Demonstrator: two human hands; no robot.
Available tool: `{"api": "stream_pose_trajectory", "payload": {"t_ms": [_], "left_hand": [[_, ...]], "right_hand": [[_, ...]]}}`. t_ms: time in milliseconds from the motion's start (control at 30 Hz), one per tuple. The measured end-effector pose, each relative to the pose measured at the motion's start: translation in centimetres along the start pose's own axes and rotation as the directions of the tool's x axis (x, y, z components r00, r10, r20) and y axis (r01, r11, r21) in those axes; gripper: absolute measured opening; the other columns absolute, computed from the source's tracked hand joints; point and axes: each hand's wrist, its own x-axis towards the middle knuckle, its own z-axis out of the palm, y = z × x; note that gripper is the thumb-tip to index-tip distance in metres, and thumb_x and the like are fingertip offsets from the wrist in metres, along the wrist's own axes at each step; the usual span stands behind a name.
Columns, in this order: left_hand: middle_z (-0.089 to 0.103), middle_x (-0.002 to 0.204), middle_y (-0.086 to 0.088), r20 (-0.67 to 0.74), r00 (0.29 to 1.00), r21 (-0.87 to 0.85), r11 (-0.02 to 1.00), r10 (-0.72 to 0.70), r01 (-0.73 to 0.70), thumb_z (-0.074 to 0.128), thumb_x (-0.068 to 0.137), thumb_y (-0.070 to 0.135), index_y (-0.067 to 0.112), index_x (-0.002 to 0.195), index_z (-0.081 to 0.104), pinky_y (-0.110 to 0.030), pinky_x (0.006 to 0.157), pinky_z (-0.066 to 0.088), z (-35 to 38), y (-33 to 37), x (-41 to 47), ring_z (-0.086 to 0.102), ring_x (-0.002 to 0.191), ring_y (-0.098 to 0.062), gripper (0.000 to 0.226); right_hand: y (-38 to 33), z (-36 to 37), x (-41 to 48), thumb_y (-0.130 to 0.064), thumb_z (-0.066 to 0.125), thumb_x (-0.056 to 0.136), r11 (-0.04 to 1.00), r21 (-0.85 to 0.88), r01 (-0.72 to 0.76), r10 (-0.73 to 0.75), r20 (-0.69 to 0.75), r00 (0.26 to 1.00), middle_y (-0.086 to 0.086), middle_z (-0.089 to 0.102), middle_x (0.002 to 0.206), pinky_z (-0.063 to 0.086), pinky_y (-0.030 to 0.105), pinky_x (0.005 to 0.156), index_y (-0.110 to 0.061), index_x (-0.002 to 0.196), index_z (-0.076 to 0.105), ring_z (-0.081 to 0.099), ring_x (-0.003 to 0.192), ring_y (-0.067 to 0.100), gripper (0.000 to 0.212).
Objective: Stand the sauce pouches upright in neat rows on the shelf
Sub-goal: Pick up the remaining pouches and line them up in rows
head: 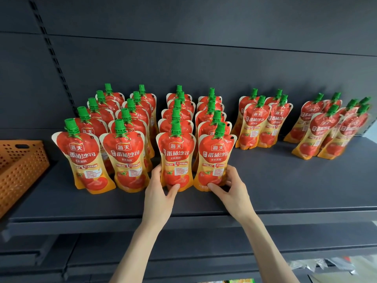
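Two front pouches [177, 158] labelled 海天 番茄沙司 stand gripped by left-hand fingers [173, 188] and right-hand fingers [214, 186].

Dark grey metal shelf [285, 180] carries red-and-orange plastic sauce pouches with green screw caps, upright in rows running front to back. Left hand [161, 193] grips the base of the third front pouch [176, 160], thumb on its face, fingers behind. Right hand [230, 188] grips the base of the fourth front pouch [214, 162], just beside it. Two shorter pouch groups [263, 121] [326, 129] stand further right, near the back panel. Orange perforated plastic basket [18, 170] sits at the shelf's left end.
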Motion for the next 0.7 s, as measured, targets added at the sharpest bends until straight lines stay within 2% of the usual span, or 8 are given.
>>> {"api": "stream_pose_trajectory", "payload": {"t_ms": [200, 367, 600, 700], "left_hand": [[0.054, 0.128, 0.001, 0.001, 1.000, -0.017, 1.000, 0.007, -0.007, 0.071, 0.081, 0.014, 0.016, 0.132, 0.039, -0.019, 0.089, 0.042, 0.0, 0.0, 0.0, 0.052, 0.117, -0.012, 0.061], [0.054, 0.128, 0.001, 0.001, 1.000, -0.031, 0.999, 0.006, -0.006, 0.072, 0.079, 0.015, 0.017, 0.132, 0.039, -0.010, 0.084, 0.041, 0.0, -0.2, 0.0, 0.053, 0.117, -0.012, 0.063], [0.048, 0.136, 0.000, -0.057, 0.997, -0.024, 0.999, 0.045, -0.046, 0.070, 0.081, 0.019, 0.016, 0.137, 0.034, -0.033, 0.099, 0.046, 0.1, -0.7, -0.6, 0.048, 0.125, -0.014, 0.067], [0.037, 0.142, 0.003, -0.124, 0.991, 0.007, 0.998, 0.055, -0.055, 0.067, 0.083, 0.019, 0.015, 0.140, 0.031, -0.033, 0.103, 0.040, 0.3, -0.4, -2.1, 0.039, 0.131, -0.016, 0.067]], "right_hand": [[-0.3, 0.0, -0.1, -0.020, 0.073, 0.080, 1.000, 0.003, -0.011, 0.010, 0.005, 1.000, -0.022, 0.059, 0.108, 0.041, -0.002, 0.074, -0.031, 0.118, 0.042, 0.056, 0.099, -0.011, 0.050], [-0.4, 0.0, -0.2, -0.021, 0.073, 0.079, 1.000, 0.010, -0.010, 0.010, 0.007, 1.000, -0.017, 0.059, 0.112, 0.040, -0.003, 0.074, -0.028, 0.122, 0.042, 0.057, 0.102, -0.004, 0.053], [-0.8, 0.1, -0.6, -0.022, 0.074, 0.079, 1.000, 0.001, 0.004, -0.004, -0.056, 0.998, -0.017, 0.057, 0.114, 0.042, 0.000, 0.077, -0.031, 0.121, 0.040, 0.056, 0.103, -0.003, 0.055], [-0.3, 0.0, -1.5, -0.026, 0.070, 0.082, 0.998, -0.058, 0.000, -0.008, -0.136, 0.991, -0.013, 0.053, 0.123, 0.041, 0.013, 0.089, -0.023, 0.131, 0.042, 0.052, 0.110, 0.003, 0.056]]}}
